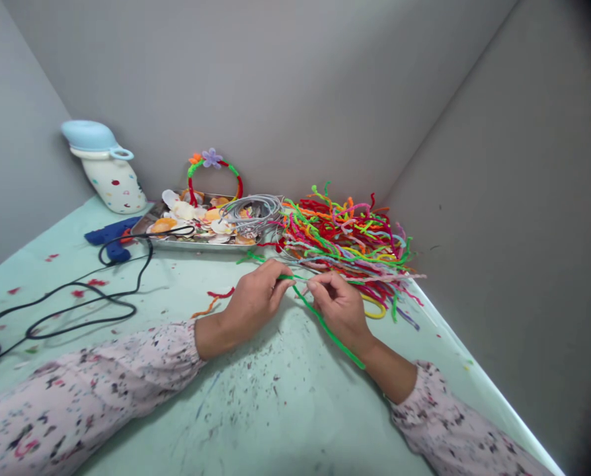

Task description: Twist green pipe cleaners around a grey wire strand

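Over the mint tabletop [320, 416], the left hand [256, 295] is pinching a green stem [339, 342], the right hand [342, 311] a thin strand [301, 279]; even tension should be helping.

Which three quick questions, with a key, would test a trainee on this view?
1. What colour is the pipe cleaner pinched by the left hand?
2. What fills the metal tray?
A) Buttons
B) Seashells
C) Beads
3. True or false: in this view, the blue glue gun lies to the left of the tray.

Key: 1. Green. 2. B. 3. True.
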`<state>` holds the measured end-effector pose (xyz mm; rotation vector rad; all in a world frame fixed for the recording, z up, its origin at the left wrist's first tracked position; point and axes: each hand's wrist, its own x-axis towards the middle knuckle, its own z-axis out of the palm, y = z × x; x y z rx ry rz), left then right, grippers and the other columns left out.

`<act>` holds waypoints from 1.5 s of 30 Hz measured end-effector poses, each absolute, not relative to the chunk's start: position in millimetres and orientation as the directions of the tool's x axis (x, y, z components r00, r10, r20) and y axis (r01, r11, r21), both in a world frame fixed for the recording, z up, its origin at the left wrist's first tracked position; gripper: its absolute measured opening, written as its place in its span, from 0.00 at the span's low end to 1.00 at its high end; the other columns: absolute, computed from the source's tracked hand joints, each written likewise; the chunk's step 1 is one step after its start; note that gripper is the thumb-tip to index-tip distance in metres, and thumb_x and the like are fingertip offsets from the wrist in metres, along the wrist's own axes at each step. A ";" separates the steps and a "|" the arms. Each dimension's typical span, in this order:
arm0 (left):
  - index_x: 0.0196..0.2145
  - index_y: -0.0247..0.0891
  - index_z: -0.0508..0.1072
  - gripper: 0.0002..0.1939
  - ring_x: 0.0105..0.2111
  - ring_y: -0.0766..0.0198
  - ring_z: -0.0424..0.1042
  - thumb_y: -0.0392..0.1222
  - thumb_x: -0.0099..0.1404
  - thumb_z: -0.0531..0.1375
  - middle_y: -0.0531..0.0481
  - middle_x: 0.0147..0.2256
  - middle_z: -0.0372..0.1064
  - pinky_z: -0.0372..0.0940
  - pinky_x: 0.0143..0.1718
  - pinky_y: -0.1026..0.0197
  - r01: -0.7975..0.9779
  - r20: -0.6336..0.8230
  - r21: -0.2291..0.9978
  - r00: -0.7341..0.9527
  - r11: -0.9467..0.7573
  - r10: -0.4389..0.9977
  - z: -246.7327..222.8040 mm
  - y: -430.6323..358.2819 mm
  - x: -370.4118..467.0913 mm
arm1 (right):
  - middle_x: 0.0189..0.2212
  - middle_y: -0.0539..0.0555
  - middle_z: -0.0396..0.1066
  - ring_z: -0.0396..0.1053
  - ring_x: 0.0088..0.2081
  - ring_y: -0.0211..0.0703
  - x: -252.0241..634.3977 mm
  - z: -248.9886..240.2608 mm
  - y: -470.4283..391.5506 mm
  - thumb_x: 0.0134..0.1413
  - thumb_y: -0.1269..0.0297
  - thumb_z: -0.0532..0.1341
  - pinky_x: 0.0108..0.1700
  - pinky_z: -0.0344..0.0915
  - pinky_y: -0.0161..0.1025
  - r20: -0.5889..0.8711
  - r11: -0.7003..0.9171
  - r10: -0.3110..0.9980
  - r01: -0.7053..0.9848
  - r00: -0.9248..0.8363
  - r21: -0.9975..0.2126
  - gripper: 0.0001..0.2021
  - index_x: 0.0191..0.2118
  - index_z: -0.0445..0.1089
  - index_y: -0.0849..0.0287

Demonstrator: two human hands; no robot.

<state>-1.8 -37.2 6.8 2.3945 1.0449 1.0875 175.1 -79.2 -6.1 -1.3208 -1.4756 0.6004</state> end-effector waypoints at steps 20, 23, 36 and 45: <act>0.35 0.37 0.68 0.01 0.32 0.64 0.65 0.36 0.63 0.57 0.50 0.31 0.66 0.60 0.34 0.62 0.490 0.561 0.512 0.433 -0.706 0.706 10.3 -38.8 -4.0 | 0.24 0.47 0.65 0.61 0.26 0.35 174.0 -2.3 -80.4 0.56 0.59 0.59 0.30 0.59 0.33 0.381 0.307 0.919 0.418 0.105 -0.855 0.08 0.31 0.68 0.57; 0.35 0.38 0.68 0.02 0.31 0.64 0.65 0.36 0.63 0.57 0.51 0.31 0.66 0.59 0.33 0.63 0.510 0.552 0.518 0.413 -0.686 0.724 10.4 -38.8 -3.7 | 0.26 0.48 0.67 0.62 0.27 0.36 174.3 -1.0 -80.3 0.56 0.60 0.59 0.31 0.59 0.33 0.413 0.337 0.906 0.436 0.089 -0.835 0.07 0.31 0.69 0.58; 0.34 0.38 0.66 0.01 0.30 0.64 0.64 0.37 0.64 0.56 0.51 0.30 0.64 0.59 0.32 0.63 0.548 0.552 0.471 0.428 -0.691 0.716 11.3 -39.7 -4.2 | 0.24 0.48 0.68 0.61 0.25 0.35 173.4 -1.1 -81.2 0.57 0.58 0.59 0.29 0.58 0.33 0.373 0.317 0.925 0.388 0.076 -0.866 0.09 0.31 0.69 0.58; 0.34 0.37 0.66 0.04 0.32 0.63 0.65 0.37 0.66 0.53 0.49 0.31 0.65 0.59 0.33 0.62 0.574 0.615 0.282 0.507 -0.769 0.604 11.5 -38.0 -8.0 | 0.23 0.46 0.67 0.62 0.25 0.34 172.8 1.7 -82.0 0.56 0.59 0.59 0.29 0.59 0.32 0.377 0.326 0.922 0.353 0.086 -0.877 0.09 0.30 0.69 0.58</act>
